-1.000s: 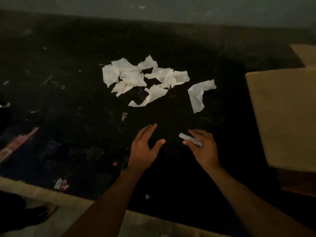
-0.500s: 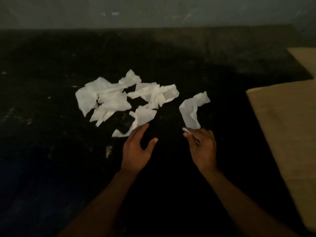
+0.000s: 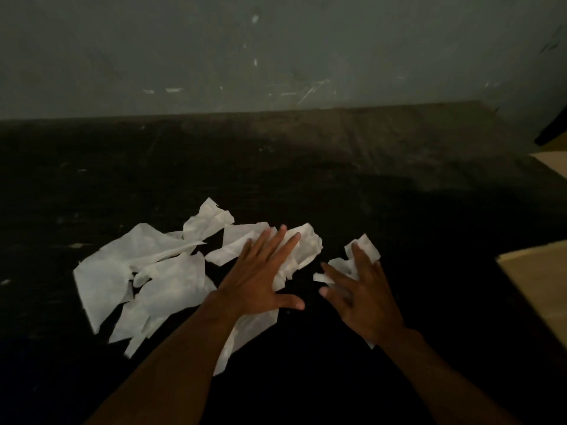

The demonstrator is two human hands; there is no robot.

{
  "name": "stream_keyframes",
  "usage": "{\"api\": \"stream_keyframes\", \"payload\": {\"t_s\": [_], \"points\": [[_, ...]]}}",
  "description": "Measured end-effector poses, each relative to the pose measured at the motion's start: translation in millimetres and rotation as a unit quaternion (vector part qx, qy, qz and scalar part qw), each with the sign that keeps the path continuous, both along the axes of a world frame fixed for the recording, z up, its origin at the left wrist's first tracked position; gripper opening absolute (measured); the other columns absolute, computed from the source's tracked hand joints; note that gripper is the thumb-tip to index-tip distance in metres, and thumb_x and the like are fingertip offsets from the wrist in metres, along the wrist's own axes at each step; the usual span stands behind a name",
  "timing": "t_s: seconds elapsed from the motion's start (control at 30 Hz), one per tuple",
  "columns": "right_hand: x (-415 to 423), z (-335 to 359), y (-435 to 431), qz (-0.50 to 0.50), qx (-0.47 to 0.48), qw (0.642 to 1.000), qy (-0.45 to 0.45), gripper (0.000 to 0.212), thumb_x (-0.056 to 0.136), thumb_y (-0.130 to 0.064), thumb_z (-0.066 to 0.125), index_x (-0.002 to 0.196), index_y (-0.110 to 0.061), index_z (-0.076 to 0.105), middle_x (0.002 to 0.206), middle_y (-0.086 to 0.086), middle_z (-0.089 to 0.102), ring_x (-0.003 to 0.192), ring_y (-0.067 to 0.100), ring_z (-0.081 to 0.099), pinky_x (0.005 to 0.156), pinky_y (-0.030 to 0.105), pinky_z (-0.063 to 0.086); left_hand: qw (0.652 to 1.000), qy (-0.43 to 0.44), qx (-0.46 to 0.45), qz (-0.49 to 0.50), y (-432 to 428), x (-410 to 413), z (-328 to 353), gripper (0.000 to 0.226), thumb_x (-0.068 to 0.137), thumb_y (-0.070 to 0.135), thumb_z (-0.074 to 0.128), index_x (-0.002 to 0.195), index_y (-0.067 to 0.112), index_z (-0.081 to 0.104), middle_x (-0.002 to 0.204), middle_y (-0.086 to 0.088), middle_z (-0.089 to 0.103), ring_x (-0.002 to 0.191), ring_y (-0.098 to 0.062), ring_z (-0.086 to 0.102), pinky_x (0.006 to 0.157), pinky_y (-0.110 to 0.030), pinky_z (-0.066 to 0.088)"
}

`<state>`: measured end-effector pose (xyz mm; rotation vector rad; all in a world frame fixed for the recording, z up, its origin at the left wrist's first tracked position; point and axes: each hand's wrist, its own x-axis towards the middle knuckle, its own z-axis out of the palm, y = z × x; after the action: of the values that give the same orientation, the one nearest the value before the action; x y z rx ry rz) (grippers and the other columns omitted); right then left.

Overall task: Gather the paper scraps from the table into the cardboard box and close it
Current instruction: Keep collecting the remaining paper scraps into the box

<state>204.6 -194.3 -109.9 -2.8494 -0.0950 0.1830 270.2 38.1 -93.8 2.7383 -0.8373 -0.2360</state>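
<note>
Several white paper scraps (image 3: 138,271) lie in a loose pile on the dark table (image 3: 337,179), left of centre. My left hand (image 3: 260,280) lies flat with spread fingers on the right part of the pile, and more scraps show under its wrist. My right hand (image 3: 365,292) rests with spread fingers on a separate crumpled scrap (image 3: 365,246); a small paper strip (image 3: 322,277) sticks out beside its index finger. The cardboard box (image 3: 537,286) shows as a tan panel at the right edge, apart from both hands.
A grey scuffed wall (image 3: 276,56) rises behind the table's far edge. A second tan cardboard piece (image 3: 552,162) shows at the far right. Dark table surface stretches behind the pile and between my right hand and the box.
Both hands have moved forward onto the scraps: the left now lies on the pile, the right covers the separate scrap. The view has tilted up, pushing the box toward the right edge.
</note>
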Motion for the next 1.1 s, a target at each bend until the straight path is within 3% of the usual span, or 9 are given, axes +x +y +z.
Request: {"api": "stream_keyframes", "payload": {"t_s": [0.1, 0.27, 0.4, 0.57, 0.7, 0.83, 0.93, 1.03, 1.1], "points": [[2.4, -0.8, 3.8, -0.001, -0.017, 1.000, -0.022, 0.060, 0.087, -0.070, 0.029, 0.144, -0.053, 0.017, 0.156, 0.000, 0.011, 0.144, 0.021, 0.007, 0.116, 0.039, 0.006, 0.999, -0.029, -0.012, 0.012, 1.0, -0.9, -15.1, 0.099, 0.072, 0.085, 0.041, 0.147, 0.043, -0.007, 0.157, 0.005, 0.017, 0.142, -0.014, 0.014, 0.117, -0.040, 0.013], [2.4, -4.5, 7.2, -0.038, -0.006, 0.995, -0.090, 0.039, 0.093, -0.051, 0.043, 0.125, -0.033, 0.057, 0.131, 0.002, 0.048, 0.122, 0.019, 0.040, 0.099, 0.033, 0.037, 0.991, -0.086, -0.098, 0.041, -1.8, -14.9, -18.9, 0.047, 0.085, 0.062, 0.052, 0.117, 0.029, 0.058, 0.123, 0.003, 0.054, 0.113, -0.012, 0.046, 0.101, -0.033, 0.036], [-1.3, -5.5, 6.1, -0.036, 0.044, 0.984, -0.168, 0.036, 0.089, -0.047, 0.047, 0.089, -0.019, 0.070, 0.086, 0.002, 0.061, 0.077, 0.018, 0.059, 0.065, 0.034, 0.051, 0.978, -0.094, -0.176, 0.056, -8.0, -31.6, -15.2, 0.021, 0.082, 0.026, 0.071, 0.098, 0.013, 0.068, 0.099, -0.005, 0.066, 0.090, -0.013, 0.058, 0.084, -0.034, 0.050], [-15.5, 19.2, 15.8, -0.123, 0.214, 0.950, -0.189, 0.025, 0.090, -0.041, 0.048, 0.090, -0.024, 0.067, 0.090, -0.007, 0.057, 0.076, -0.002, 0.056, 0.065, 0.012, 0.043, 0.904, -0.084, -0.386, 0.161, -16.0, -56.1, 14.6, 0.008, 0.087, 0.028, 0.063, 0.084, 0.022, 0.059, 0.072, 0.013, 0.058, 0.064, -0.004, 0.061, 0.060, -0.017, 0.051], [-14.1, 46.0, 43.4, -0.124, 0.239, 0.937, -0.220, 0.037, 0.093, -0.040, 0.045, 0.122, -0.023, 0.061, 0.101, -0.005, 0.056, 0.086, 0.002, 0.053, 0.074, 0.019, 0.046, 0.869, -0.149, -0.426, 0.204, 9.6, -74.0, 46.7, 0.025, 0.091, 0.037, 0.054, 0.102, 0.015, 0.061, 0.086, 0.006, 0.065, 0.078, -0.001, 0.064, 0.068, -0.011, 0.051], [2.6, 53.4, 81.0, -0.009, 0.224, 0.941, -0.254, 0.048, 0.095, -0.049, 0.036, 0.135, -0.026, 0.051, 0.107, 0.001, 0.053, 0.084, 0.004, 0.052, 0.071, 0.010, 0.038, 0.849, -0.267, -0.299, 0.345, 66.8, -77.9, 46.8, 0.028, 0.090, 0.025, 0.057, 0.109, 0.005, 0.061, 0.104, -0.013, 0.061, 0.091, -0.015, 0.058, 0.081, -0.014, 0.041], [21.1, 45.0, 107.6, 0.059, 0.157, 0.956, -0.240, 0.047, 0.095, -0.048, 0.037, 0.136, -0.028, 0.050, 0.115, 0.008, 0.051, 0.094, 0.014, 0.053, 0.077, 0.028, 0.051, 0.840, -0.270, -0.262, 0.392, 88.8, -75.4, 38.6, 0.030, 0.086, 0.007, 0.064, 0.116, 0.006, 0.060, 0.112, -0.018, 0.055, 0.093, -0.017, 0.053, 0.080, -0.014, 0.035], [40.6, 33.9, 127.5, 0.117, 0.069, 0.974, -0.180, 0.049, 0.093, -0.050, 0.037, 0.140, -0.037, 0.040, 0.145, 0.008, 0.034, 0.118, 0.026, 0.047, 0.094, 0.047, 0.049, 0.855, -0.225, -0.253, 0.393, 99.4, -69.6, 19.3, 0.039, 0.086, 0.009, 0.064, 0.123, 0.017, 0.057, 0.126, -0.014, 0.047, 0.107, -0.021, 0.051, 0.088, -0.030, 0.045], [49.8, 22.5, 132.0, 0.148, -0.001, 0.983, -0.111, 0.053, 0.095, -0.056, 0.030, 0.146, -0.047, 0.018, 0.158, 0.000, 0.014, 0.131, 0.030, 0.034, 0.105, 0.052, 0.035, 0.894, -0.179, -0.190, 0.363, 104.5, -68.9, -1.5, 0.043, 0.087, 0.024, 0.064, 0.128, 0.025, 0.052, 0.139, -0.010, 0.041, 0.125, -0.027, 0.041, 0.103, -0.038, 0.035]]}}
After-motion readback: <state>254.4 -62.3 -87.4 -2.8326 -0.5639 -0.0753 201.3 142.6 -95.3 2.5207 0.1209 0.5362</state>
